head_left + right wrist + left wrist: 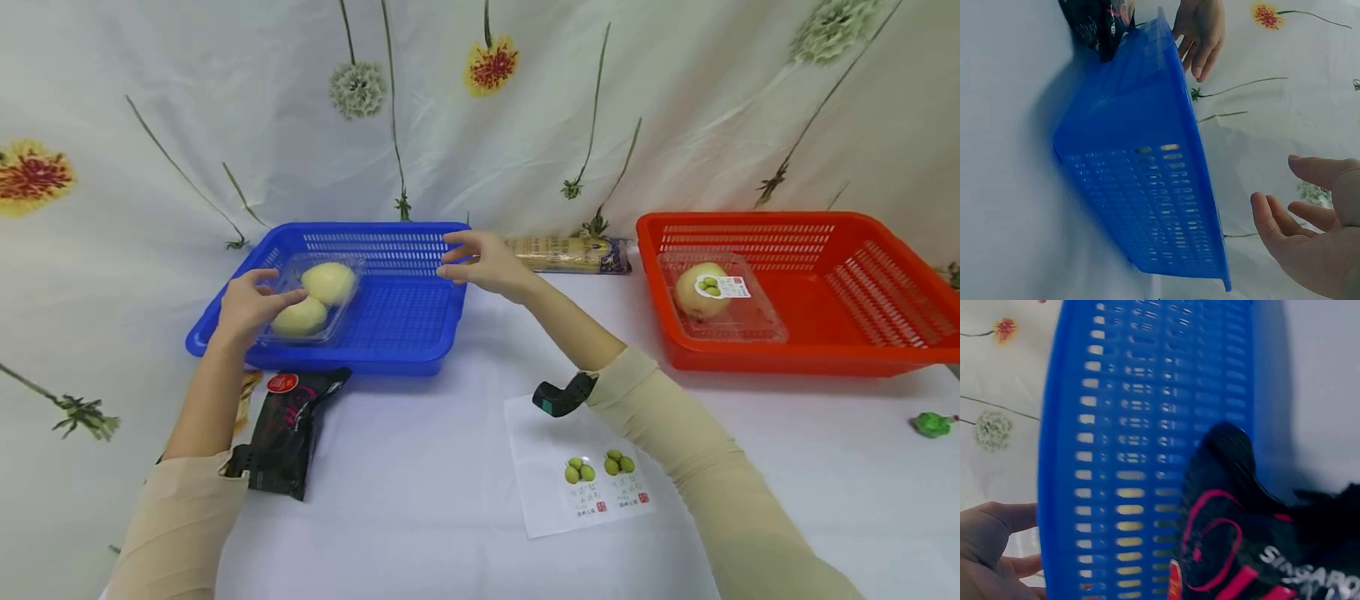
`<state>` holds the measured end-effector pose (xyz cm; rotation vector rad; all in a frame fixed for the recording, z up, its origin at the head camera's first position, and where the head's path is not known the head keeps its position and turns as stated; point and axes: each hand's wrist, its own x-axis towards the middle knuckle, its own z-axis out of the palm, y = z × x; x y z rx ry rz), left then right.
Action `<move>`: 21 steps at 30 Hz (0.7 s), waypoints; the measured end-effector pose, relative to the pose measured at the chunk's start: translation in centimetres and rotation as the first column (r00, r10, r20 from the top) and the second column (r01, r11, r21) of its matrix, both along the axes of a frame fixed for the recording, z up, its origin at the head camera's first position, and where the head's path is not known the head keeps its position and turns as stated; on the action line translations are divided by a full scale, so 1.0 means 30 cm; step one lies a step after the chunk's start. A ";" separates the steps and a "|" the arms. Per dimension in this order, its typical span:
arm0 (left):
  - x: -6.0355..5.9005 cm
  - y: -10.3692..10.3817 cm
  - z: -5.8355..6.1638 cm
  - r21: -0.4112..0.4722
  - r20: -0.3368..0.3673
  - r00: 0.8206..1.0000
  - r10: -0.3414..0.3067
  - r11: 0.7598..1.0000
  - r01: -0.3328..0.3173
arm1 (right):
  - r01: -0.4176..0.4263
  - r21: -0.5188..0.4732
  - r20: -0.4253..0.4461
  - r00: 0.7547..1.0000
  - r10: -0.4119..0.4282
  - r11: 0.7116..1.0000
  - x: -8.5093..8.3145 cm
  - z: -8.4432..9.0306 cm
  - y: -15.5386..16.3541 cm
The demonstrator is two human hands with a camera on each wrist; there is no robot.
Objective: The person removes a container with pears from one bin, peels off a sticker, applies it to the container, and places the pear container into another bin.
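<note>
Clear plastic box with two pale yellow fruits sits in a blue basket, left of the frame's middle. My left hand is close beside it, fingers loose and free. My right hand, also free, is by the basket's right edge. A red basket is at the right.

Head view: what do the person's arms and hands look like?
The left sleeve and right sleeve are plain beige. Left hand and right hand are ungloved. A black device sits at each cuff; the right one shows a teal patch.
</note>
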<state>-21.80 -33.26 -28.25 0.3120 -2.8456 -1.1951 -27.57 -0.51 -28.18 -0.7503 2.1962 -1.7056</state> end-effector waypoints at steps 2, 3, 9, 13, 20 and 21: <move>-0.014 -0.007 -0.006 -0.077 0.005 1.000 0.006 0.997 -0.005 | -0.010 -0.004 0.005 1.000 0.010 1.000 -0.001 -0.005 -0.032; -0.021 -0.010 -0.008 -0.113 0.003 1.000 0.009 0.994 -0.009 | -0.015 -0.007 0.008 1.000 0.015 1.000 -0.001 -0.007 -0.046; -0.052 -0.018 -0.019 -0.185 0.031 1.000 0.007 0.983 -0.001 | -0.038 0.032 0.012 0.999 0.038 0.999 -0.006 -0.026 -0.109; -0.061 -0.026 -0.025 -0.203 0.065 0.998 0.009 0.979 0.005 | -0.066 0.081 0.035 0.997 0.063 0.995 -0.010 -0.040 -0.140; -0.090 -0.025 -0.020 -0.239 0.201 0.979 -0.024 0.968 0.073 | -0.094 0.145 0.020 0.996 0.092 0.985 0.001 -0.048 -0.178; -0.093 -0.024 -0.017 -0.253 0.217 0.976 -0.026 0.964 0.081 | -0.098 0.151 0.018 0.995 0.097 0.984 0.003 -0.049 -0.185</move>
